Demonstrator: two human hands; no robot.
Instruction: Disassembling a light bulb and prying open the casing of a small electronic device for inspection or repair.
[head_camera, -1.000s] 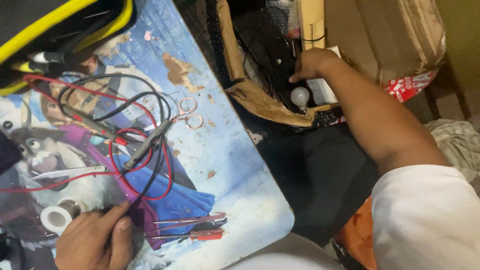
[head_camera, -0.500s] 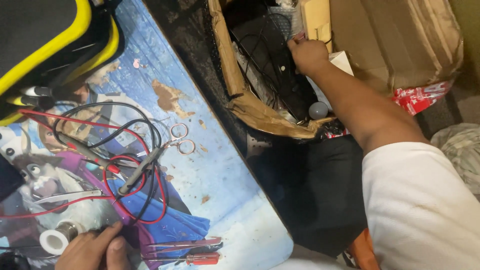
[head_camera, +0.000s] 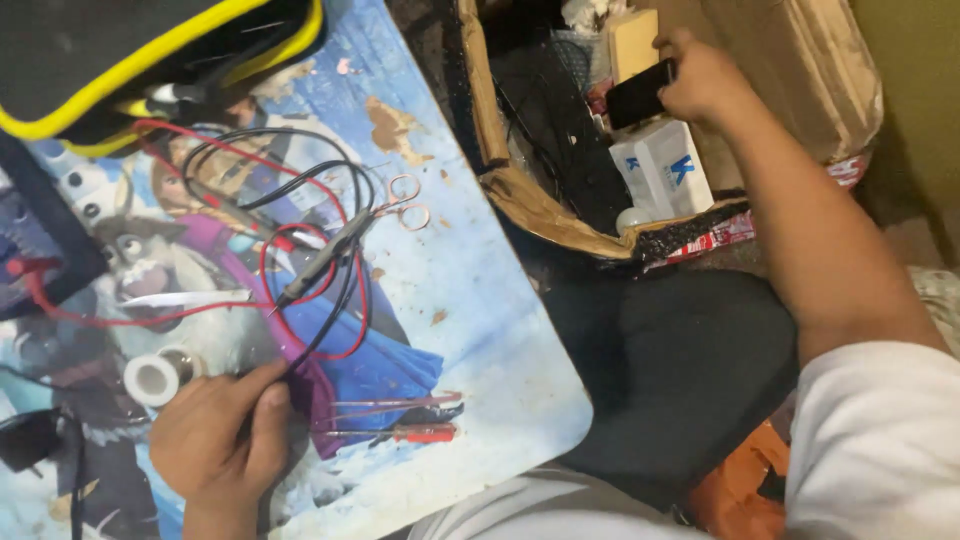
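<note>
Since a second ago my right hand (head_camera: 700, 80) has gone deeper into the cardboard box (head_camera: 520, 190) and closed around a dark phone (head_camera: 640, 92), while my left hand (head_camera: 220, 435), half-curled, rests fingertips on the black lead (head_camera: 330, 255) on the table (head_camera: 480, 330); lifting the phone clear seems next.

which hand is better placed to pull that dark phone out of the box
Right. The right hand already grips the dark phone over the cardboard box. The left hand rests on the table, touching the wires, well away.
</note>
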